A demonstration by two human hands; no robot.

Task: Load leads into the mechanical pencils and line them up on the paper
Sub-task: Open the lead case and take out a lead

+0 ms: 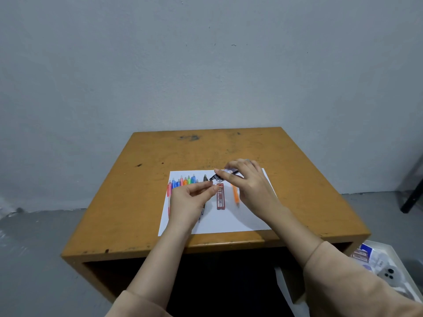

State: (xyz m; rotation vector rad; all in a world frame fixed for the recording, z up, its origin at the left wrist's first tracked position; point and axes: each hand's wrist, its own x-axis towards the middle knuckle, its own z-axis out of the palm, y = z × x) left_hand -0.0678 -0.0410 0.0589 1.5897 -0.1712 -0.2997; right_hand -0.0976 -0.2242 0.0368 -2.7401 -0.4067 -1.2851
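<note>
Our beige sleeves (357, 282) fill the near edge, both forearms reaching forward over the ochre wooden counter (137, 179), whose top is scuffed and stained. We hold the left hand (192, 199) low above the white paper (229, 221), palm turned inward, fingers curled, thumb and forefinger tips pressed together. Whether a lead sits in that pinch is too fine for us to tell.

Our right hand (249, 188) arches higher, wrist bent, its thumb and fingers pinching a black mechanical pencil (219, 177). It is held above the sheet and slanted, with its nearer end just beside the left fingertips.

Below the two hands a slim red lead case (220, 197), printed and rectangular, lies flat on the paper. An orange pencil (235, 195) lies to its right, partly under our right hand. At the sheet's left side a row of coloured pencils (183, 180) in red, blue, orange and green plastic lies side by side, with another black pencil (205, 178) running under the left hand.

A white tray (396, 255) with small packs sits low at the right, beside the counter.
</note>
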